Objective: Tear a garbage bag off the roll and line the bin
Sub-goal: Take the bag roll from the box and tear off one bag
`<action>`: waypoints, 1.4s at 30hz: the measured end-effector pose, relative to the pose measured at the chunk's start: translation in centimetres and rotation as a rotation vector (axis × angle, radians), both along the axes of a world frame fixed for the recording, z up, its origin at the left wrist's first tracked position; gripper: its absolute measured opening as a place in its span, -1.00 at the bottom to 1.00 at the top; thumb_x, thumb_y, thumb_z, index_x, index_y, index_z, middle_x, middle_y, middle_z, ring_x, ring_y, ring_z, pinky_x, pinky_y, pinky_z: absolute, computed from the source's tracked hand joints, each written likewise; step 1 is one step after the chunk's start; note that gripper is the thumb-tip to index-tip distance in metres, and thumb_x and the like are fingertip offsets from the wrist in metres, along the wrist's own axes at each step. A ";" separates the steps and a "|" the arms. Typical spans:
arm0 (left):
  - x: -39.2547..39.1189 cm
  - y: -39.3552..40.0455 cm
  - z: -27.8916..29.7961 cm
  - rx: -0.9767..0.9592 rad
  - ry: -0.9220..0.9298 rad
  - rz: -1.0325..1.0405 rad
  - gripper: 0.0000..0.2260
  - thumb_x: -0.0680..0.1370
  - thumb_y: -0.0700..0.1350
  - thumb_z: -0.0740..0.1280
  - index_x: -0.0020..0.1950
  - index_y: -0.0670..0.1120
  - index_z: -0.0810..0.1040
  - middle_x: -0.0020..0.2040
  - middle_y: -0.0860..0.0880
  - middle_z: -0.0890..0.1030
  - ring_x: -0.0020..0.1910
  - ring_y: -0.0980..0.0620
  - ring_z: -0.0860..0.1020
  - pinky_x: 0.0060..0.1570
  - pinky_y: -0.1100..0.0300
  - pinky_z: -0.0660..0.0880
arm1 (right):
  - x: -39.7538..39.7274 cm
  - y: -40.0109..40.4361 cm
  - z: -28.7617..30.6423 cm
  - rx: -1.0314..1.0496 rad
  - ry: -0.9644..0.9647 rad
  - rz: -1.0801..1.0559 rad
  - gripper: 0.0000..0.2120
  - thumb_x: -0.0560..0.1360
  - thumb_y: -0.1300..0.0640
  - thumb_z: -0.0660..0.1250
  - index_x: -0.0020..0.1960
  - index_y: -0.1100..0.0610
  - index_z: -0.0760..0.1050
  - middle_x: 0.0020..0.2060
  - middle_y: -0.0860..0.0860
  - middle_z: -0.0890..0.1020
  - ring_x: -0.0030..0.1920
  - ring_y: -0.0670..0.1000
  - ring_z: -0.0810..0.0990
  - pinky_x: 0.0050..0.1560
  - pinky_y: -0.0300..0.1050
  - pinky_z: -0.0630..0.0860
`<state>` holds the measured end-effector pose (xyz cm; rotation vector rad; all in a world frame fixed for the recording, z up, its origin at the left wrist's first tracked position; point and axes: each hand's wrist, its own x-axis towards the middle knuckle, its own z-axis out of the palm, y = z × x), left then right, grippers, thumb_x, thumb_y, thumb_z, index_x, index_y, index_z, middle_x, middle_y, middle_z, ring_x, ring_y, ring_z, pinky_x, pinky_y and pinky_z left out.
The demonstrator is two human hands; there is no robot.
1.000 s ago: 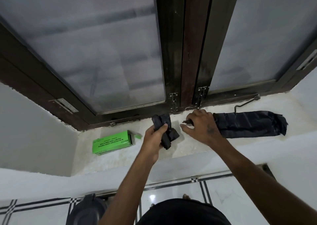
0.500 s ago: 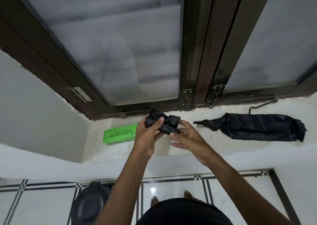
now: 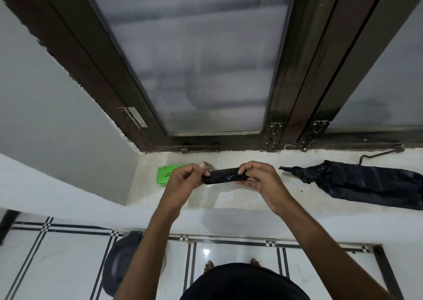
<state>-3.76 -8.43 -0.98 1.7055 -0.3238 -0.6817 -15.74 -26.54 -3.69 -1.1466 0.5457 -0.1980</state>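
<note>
Since half second ago, both hands lifted slightly, folded black bag now stretched level between them.

Near: bin [image 3: 124,263] on tiled floor below ledge, lid apparently shut, mostly hidden behind left forearm; unlined, by judgement.

Middle: left hand [image 3: 183,182] pinches one end of bag [image 3: 223,176], right hand [image 3: 259,180] pinches other end, above window ledge [image 3: 229,199].

Far: green box [image 3: 163,176] partly hidden behind left hand; loose black plastic [image 3: 366,185] lies on ledge, cut off at right edge.

Risk: thin film may rip while being unfolded; opening hard to find. Print on box unreadable.
</note>
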 end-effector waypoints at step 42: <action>3.3 1.5 -4.5 0.730 -0.823 -0.398 -0.41 0.40 -0.03 0.54 0.40 0.10 0.46 0.28 0.04 0.57 0.33 -0.08 0.43 0.33 -0.22 0.27 | 4.0 4.6 -5.1 -0.531 0.143 0.137 -0.85 0.50 0.33 0.35 -0.06 0.13 0.64 -0.19 -0.07 0.68 -0.21 -0.19 0.60 -0.14 -0.24 0.57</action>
